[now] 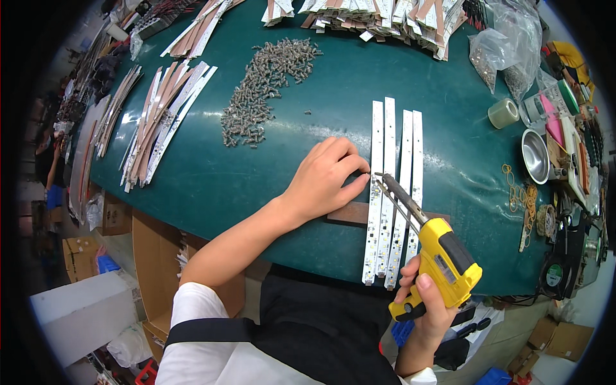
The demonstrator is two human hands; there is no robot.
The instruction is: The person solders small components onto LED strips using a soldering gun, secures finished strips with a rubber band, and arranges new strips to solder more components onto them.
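Several narrow white LED circuit strips [390, 144] lie side by side, lengthwise, across a dark brown bar [348, 214] on the green table. At their left edge is my left hand [326, 176], with thumb and forefinger pinched together; what they hold, if anything, is too small to make out. My right hand [425, 296] is wrapped round the handle of a yellow soldering gun [446, 260]. The gun's dark tip points up and left over the strips, close to my left fingertips. A thin metal tube runs beside the tip.
A heap of small metal connectors [266, 80] lies beyond my left hand. Bundles of strips lie at the left [168, 122] and far edge [385, 19]. At the right are a metal bowl [535, 156], a tape roll [504, 113], rubber bands [527, 205] and plastic bags [513, 45].
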